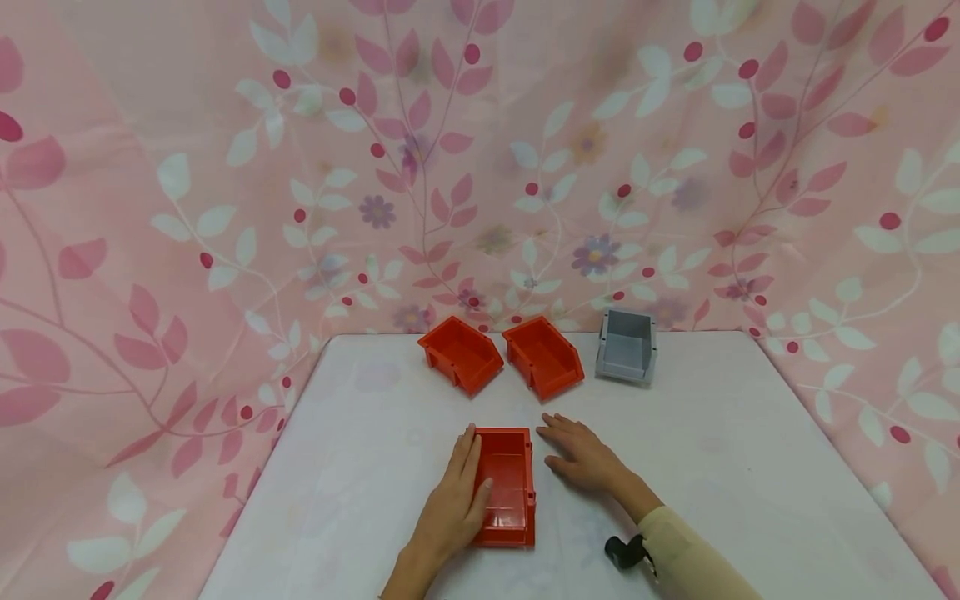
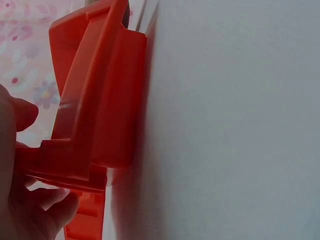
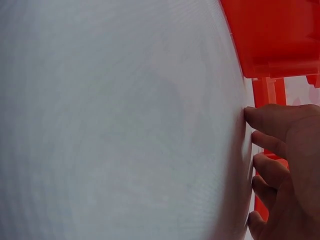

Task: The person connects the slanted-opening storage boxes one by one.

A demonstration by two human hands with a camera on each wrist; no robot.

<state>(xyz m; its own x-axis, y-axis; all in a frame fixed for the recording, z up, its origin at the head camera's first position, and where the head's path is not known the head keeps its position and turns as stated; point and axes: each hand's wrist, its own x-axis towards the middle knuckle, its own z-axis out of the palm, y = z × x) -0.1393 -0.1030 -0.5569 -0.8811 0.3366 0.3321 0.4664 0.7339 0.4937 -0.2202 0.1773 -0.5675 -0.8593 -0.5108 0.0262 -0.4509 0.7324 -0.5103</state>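
Note:
A red plastic storage bin (image 1: 510, 483) stands on the white table near the front, its open top facing up. My left hand (image 1: 448, 518) grips its left wall, the thumb over the rim on the inside and the fingers along the outside. Seen from the left wrist, the thumb and fingers lie on either side of the wall of the red bin (image 2: 110, 110). Just right of the bin, my right hand (image 1: 587, 460) rests with spread fingers and holds nothing. The right wrist view shows the fingertips of that hand (image 3: 295, 165) touching the tabletop.
Farther back on the table (image 1: 360, 467) are two more red bins, one at left (image 1: 461, 354) and one at centre (image 1: 543, 358), both turned at an angle. A grey bin (image 1: 627, 346) sits to their right. Behind the table hangs a pink flowered cloth (image 1: 480, 167).

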